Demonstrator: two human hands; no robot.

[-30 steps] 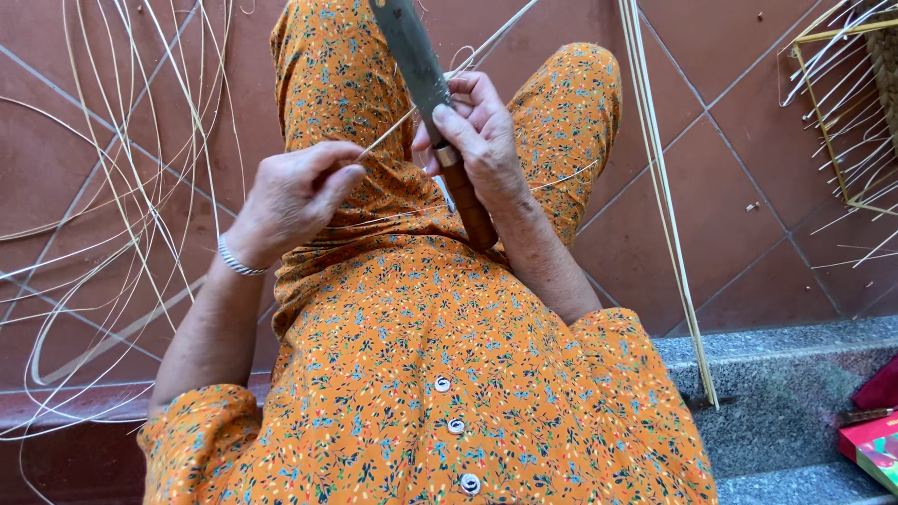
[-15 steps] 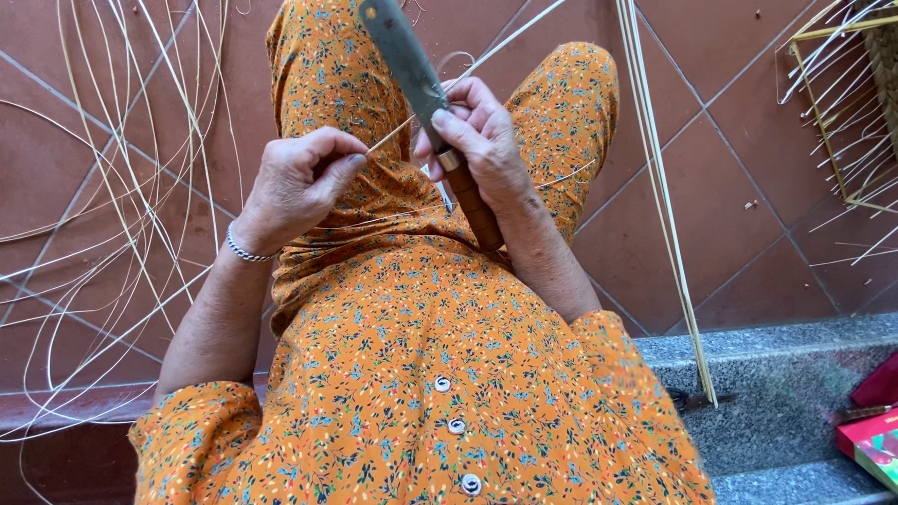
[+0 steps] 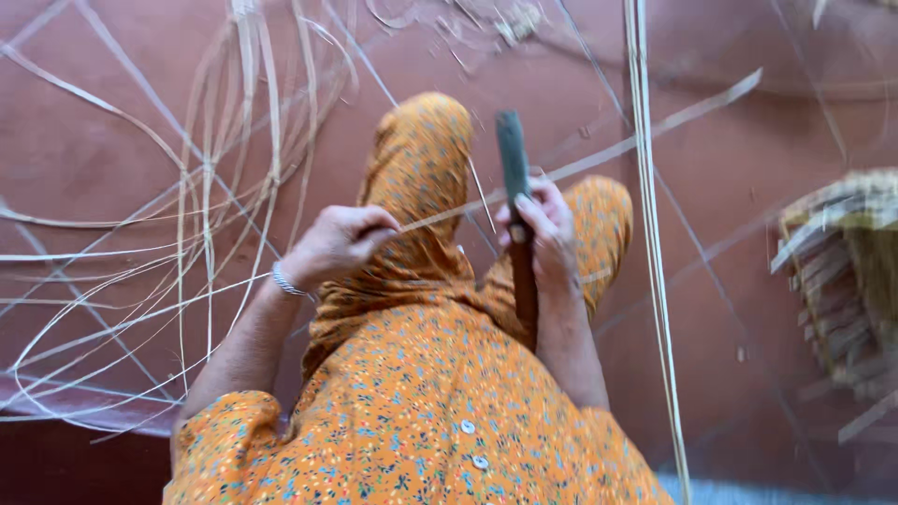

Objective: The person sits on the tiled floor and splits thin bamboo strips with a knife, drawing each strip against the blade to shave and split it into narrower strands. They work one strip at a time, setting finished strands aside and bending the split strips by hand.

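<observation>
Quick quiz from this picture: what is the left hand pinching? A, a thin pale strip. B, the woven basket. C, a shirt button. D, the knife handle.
A: the left hand pinches a thin pale strip that runs across to the knife, which the right hand grips by its handle.

Whole frame smeared by motion blur. Knife [image 3: 514, 178]: blade edge indistinct, handle partly covered by right hand [image 3: 547, 238], lower end lost against orange sleeve. Thin strip [image 3: 599, 154]: near end pinched out of sight inside left hand [image 3: 337, 245]. Woven basket [image 3: 847, 271]: heavily blurred, cut off at right edge. Loose strips [image 3: 206, 224]: cropped at left and top edges, individual count unreadable. Long bundle [image 3: 647, 206]: cropped top and bottom.
</observation>
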